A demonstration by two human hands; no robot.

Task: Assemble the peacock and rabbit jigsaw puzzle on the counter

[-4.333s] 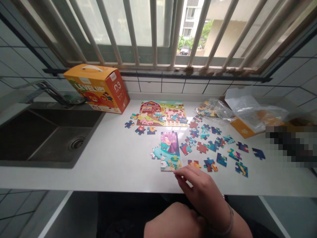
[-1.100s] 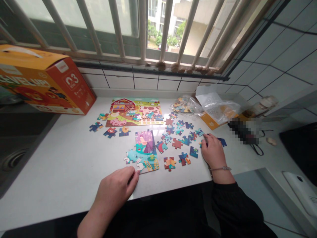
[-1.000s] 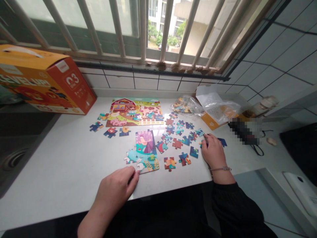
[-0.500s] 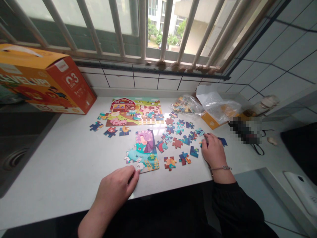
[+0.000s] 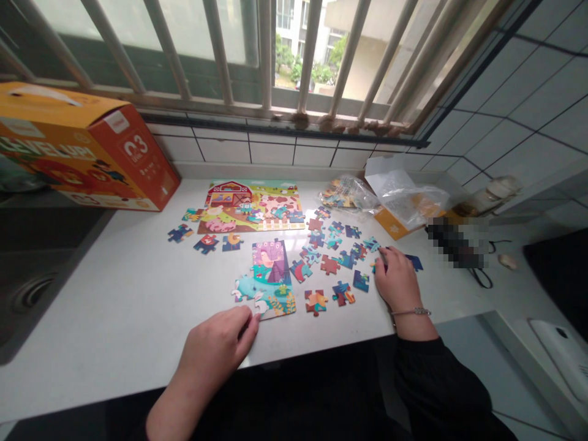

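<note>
A partly joined jigsaw puzzle (image 5: 271, 269) with a purple tent, a pond and a white rabbit lies near the counter's front. At its lower left corner rests my left hand (image 5: 220, 343), fingers curled closed; whatever may be inside them is hidden. My right hand (image 5: 399, 282) is to the right of the loose puzzle pieces (image 5: 329, 264), its fingers bent down around a piece of which only a small blue-green edge shows. Another dark blue piece (image 5: 414, 263) lies just beyond that hand. Several more pieces (image 5: 206, 244) sit left of the joined part.
A farm picture (image 5: 252, 208) lies at the back, with pieces on it. Behind the pieces are a bag of pieces (image 5: 344, 195) and an open orange box (image 5: 395, 223) with clear plastic. A large orange carton (image 5: 133, 159) stands left beside the sink (image 5: 32, 294). Window bars rise behind.
</note>
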